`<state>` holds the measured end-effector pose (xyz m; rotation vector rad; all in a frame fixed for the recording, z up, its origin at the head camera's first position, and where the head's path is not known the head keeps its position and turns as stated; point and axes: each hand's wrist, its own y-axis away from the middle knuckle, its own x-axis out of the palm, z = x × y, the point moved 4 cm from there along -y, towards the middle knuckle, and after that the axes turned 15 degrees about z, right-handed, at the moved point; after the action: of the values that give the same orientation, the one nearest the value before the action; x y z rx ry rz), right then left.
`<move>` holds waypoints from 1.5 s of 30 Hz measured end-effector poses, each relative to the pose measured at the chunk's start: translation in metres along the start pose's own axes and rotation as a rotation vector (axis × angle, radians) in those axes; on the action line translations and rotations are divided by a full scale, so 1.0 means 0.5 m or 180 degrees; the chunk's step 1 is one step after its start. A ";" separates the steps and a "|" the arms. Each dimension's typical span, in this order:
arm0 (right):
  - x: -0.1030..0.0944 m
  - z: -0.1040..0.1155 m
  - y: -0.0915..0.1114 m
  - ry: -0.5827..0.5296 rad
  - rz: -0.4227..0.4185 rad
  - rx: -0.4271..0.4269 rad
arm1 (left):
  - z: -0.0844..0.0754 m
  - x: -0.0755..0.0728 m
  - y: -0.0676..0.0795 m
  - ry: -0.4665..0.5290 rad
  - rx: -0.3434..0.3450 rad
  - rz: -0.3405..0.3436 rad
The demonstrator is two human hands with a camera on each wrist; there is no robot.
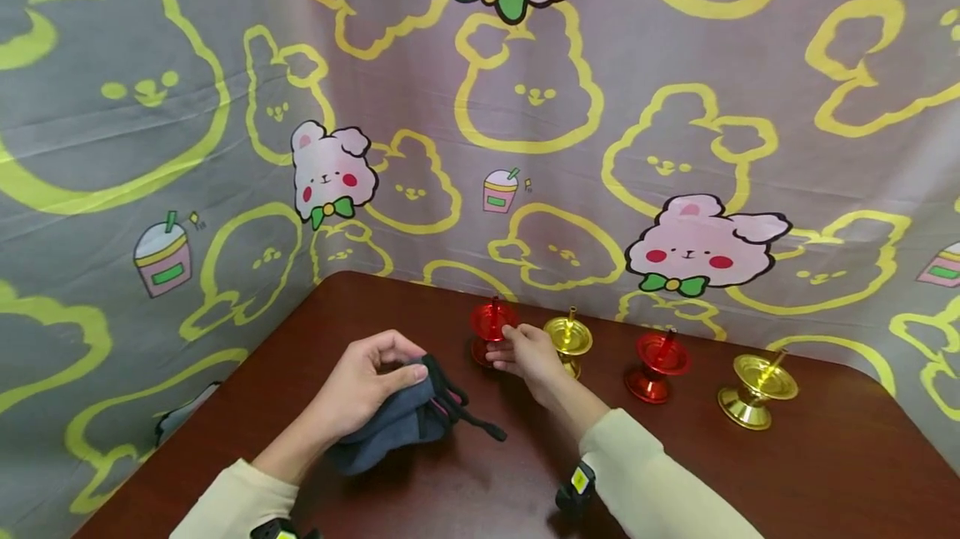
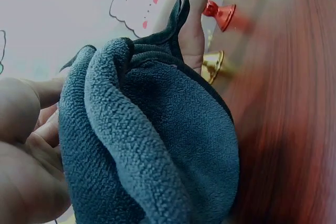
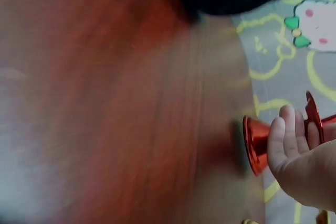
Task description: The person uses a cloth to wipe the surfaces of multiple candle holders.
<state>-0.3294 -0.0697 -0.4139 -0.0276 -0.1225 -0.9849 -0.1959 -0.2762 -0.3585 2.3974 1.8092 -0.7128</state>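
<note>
My left hand pinches a folded blue-grey fleecy cloth between thumb and fingers. The cloth has black edging and a dark loop, and it hangs low over the table on the left. My right hand is at the leftmost red candle holder, its fingers around the stem between dish and base. The right wrist view shows the flared base of this red holder beside my fingertips. Just behind the right hand stands a gold candle holder, partly hidden by it.
Farther right stand another red candle holder and another gold one, in a row along the back of the dark wooden table. A patterned curtain hangs behind the table and along its left side.
</note>
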 end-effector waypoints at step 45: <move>-0.119 0.062 0.348 0.0466 0.1226 -0.0617 | -0.125 0.288 -0.161 -0.1326 -0.0002 0.0597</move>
<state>-0.2199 0.0782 -0.3842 -0.1512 0.1110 -0.6084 -0.2197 -0.1025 -0.3404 2.1685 1.4010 -1.0871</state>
